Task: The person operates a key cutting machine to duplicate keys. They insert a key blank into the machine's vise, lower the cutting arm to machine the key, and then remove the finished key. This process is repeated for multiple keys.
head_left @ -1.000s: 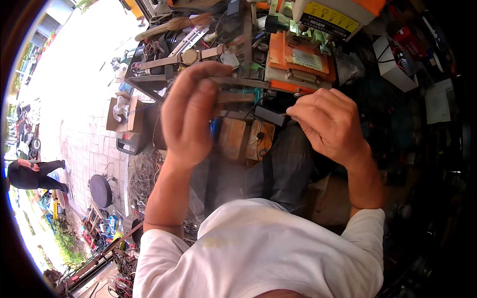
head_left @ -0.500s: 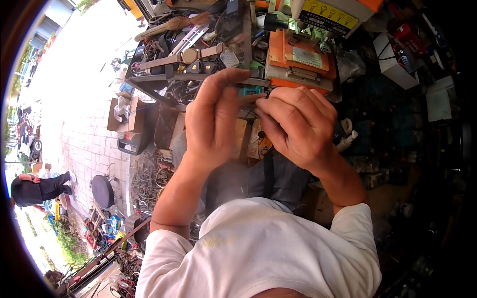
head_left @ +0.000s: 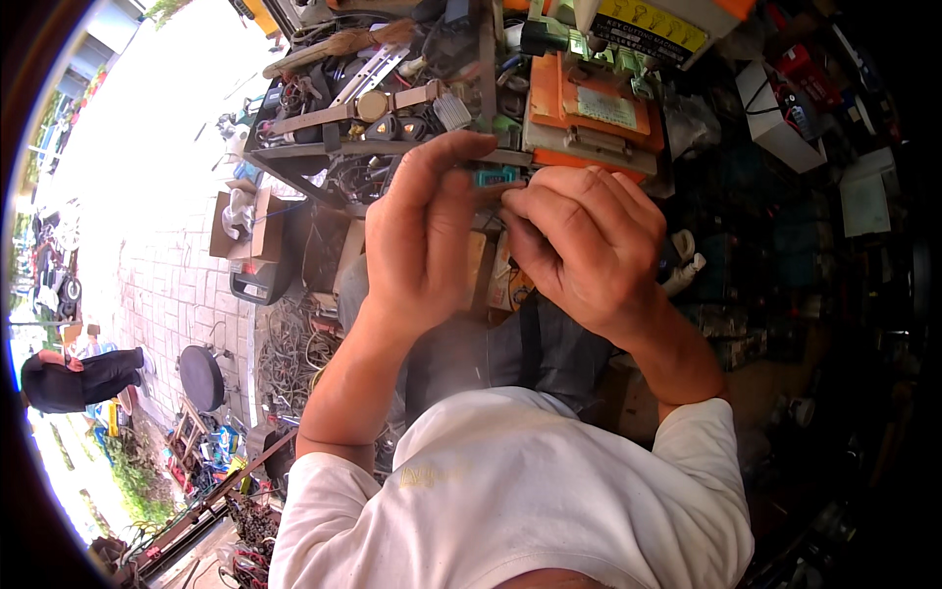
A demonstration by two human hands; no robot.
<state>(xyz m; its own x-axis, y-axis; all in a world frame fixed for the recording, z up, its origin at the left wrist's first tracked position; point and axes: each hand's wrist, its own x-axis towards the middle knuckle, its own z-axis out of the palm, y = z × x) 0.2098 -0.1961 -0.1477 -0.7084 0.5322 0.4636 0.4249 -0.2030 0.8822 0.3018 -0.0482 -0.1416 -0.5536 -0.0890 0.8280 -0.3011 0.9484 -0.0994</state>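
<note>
My left hand (head_left: 420, 231) is raised in front of my chest, its index finger bent over toward the right and the thumb drawn in. Facing it, my right hand (head_left: 594, 231) is closed, with thumb and forefinger pinched together. Whatever the fingers hold is too small or hidden to name. A small teal object (head_left: 496, 178) shows in the gap between the hands; I cannot tell whether it is held or lies behind them. Just beyond the hands is an orange key cutting machine (head_left: 599, 108).
A cluttered tray (head_left: 324, 152) at the far left bears a brush (head_left: 339, 51), a wristwatch (head_left: 373, 105) and car key fobs. Left on the paving are an open cardboard box (head_left: 265, 236) and a round black stool (head_left: 202, 378). A person (head_left: 78, 380) stands beyond. Shelves fill the dark right side.
Both hands stay in nearly the same place and pose. The person at the far left has shifted slightly.
</note>
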